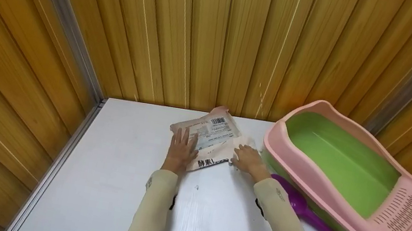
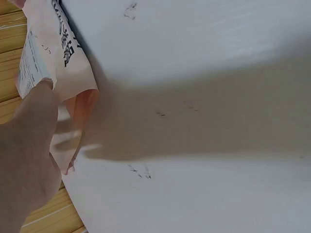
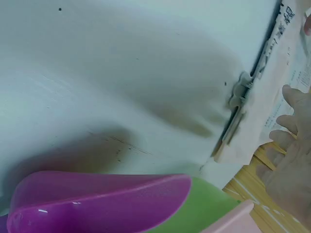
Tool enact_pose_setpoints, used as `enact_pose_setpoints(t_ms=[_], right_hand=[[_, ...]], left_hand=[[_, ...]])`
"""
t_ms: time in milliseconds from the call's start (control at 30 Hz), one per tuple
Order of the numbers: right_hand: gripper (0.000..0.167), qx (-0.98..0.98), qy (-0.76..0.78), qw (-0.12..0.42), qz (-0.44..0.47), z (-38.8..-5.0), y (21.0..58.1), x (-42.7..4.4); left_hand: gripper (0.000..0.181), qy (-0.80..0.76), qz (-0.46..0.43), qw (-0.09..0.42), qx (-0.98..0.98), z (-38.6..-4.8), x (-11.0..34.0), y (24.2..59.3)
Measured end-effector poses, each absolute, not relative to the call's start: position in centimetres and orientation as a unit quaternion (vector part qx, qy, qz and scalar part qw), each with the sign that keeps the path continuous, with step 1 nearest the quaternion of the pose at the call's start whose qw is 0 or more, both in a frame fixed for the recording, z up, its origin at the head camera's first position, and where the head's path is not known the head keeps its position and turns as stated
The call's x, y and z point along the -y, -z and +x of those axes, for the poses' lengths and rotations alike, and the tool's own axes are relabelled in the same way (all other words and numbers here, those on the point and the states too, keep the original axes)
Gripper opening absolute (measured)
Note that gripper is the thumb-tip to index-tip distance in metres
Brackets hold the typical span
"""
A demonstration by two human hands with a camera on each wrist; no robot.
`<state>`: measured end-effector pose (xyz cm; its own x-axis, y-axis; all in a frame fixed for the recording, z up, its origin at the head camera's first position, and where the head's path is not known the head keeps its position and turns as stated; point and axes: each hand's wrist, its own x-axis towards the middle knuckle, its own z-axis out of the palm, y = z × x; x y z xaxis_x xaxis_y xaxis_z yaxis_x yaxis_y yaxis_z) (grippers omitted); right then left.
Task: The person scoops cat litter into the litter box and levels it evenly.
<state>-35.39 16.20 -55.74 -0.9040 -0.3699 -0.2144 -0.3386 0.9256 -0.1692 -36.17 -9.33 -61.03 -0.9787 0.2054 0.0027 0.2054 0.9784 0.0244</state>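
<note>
A pale pink printed bag (image 1: 211, 133) lies flat on the white table, its folded front edge showing large dark characters. My left hand (image 1: 179, 151) rests on the bag's left end with fingers straight and spread; in the left wrist view its thumb (image 2: 41, 94) touches the printed face. Over the bag's right end is my right hand (image 1: 248, 159), its fingers spread and slightly bent. The right wrist view shows a pale spring clip (image 3: 239, 91) along the folded edge, close to the right hand (image 3: 294, 145). Whether those fingers press the bag I cannot tell.
To the right stands a pink-rimmed green litter box (image 1: 279, 134) with a slotted end. A purple scoop (image 1: 309, 214) lies against its near side. Yellow wood-patterned panels (image 1: 206, 39) wall the table's back and sides. Small dark marks (image 2: 141, 171) dot the tabletop.
</note>
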Motion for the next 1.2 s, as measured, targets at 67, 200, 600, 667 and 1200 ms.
enact_pose_setpoints(t_ms=[67, 200, 600, 667, 1200], right_hand=[[0.04, -0.976, 0.063, 0.109, -0.177, -35.3, 56.4, -16.4], [0.03, -0.98, 0.07, 0.085, -0.168, -35.0, 57.5, -16.7], [0.027, -0.963, 0.264, 0.048, -0.038, -34.3, 58.9, -15.8], [0.025, -0.95, 0.308, 0.045, -0.02, -34.4, 59.3, -15.5], [0.021, -0.757, 0.621, 0.069, 0.192, -35.4, 60.5, -15.1]], left_hand=[[0.061, 0.002, -0.098, 0.01, 0.995, -36.1, 9.2, 61.7], [0.056, -0.013, -0.103, 0.04, 0.994, -36.1, 8.8, 62.7], [0.057, 0.077, -0.097, 0.003, 0.992, -35.3, 8.6, 63.5], [0.06, 0.086, -0.102, -0.011, 0.991, -35.2, 9.0, 63.9], [0.067, 0.111, -0.092, -0.042, 0.989, -35.3, 9.1, 62.9]])
